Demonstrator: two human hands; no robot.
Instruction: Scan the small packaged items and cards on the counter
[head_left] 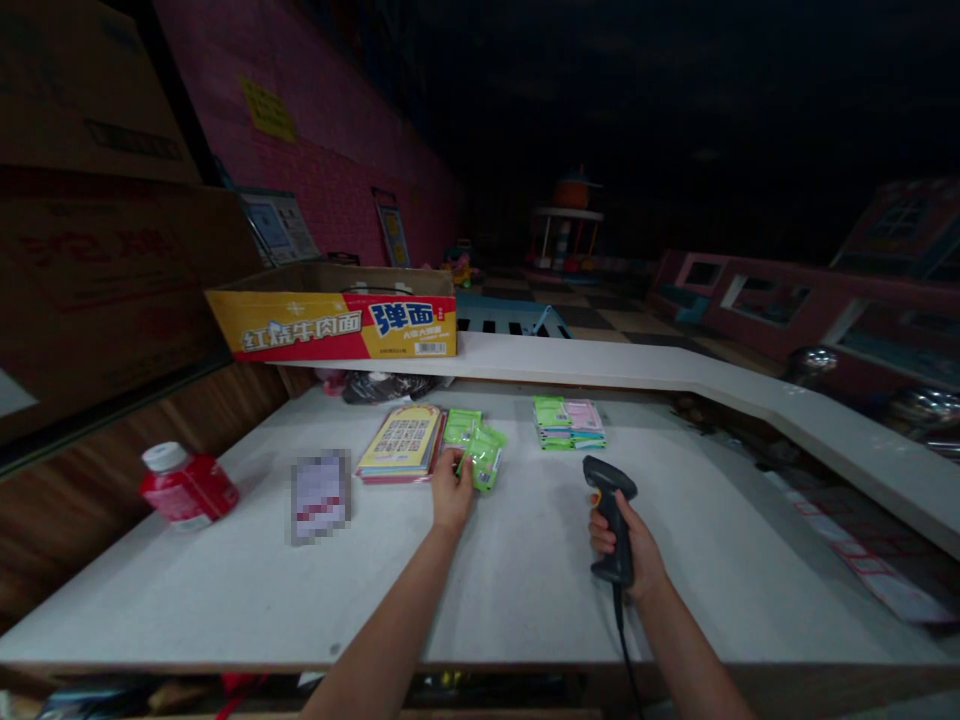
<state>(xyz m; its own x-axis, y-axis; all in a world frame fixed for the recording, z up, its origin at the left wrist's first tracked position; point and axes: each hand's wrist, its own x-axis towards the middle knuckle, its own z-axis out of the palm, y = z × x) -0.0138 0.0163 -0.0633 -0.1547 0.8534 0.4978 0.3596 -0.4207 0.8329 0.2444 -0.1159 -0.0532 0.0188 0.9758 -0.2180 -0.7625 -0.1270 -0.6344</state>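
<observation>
My right hand [622, 540] is wrapped round the handle of a dark barcode scanner [613, 515], whose cable hangs over the table's front edge. The fingers of my left hand [453, 488] are closed on a small green packet [484, 460] at its lower left corner. Behind that packet lies another green packet [461, 422]. Just left of them is a stack of booklets or cards [401, 440] with a yellow printed top sheet. Beyond the scanner sits a neat pile of green and pink packets [568, 424].
A red bottle with a white cap [187, 488] lies tilted on the white table [247, 600] at left, near a blurred-out card [320, 496]. A yellow and red carton [337, 325] stands on the raised ledge [570, 362]. Big cardboard boxes [112, 260] rise at far left.
</observation>
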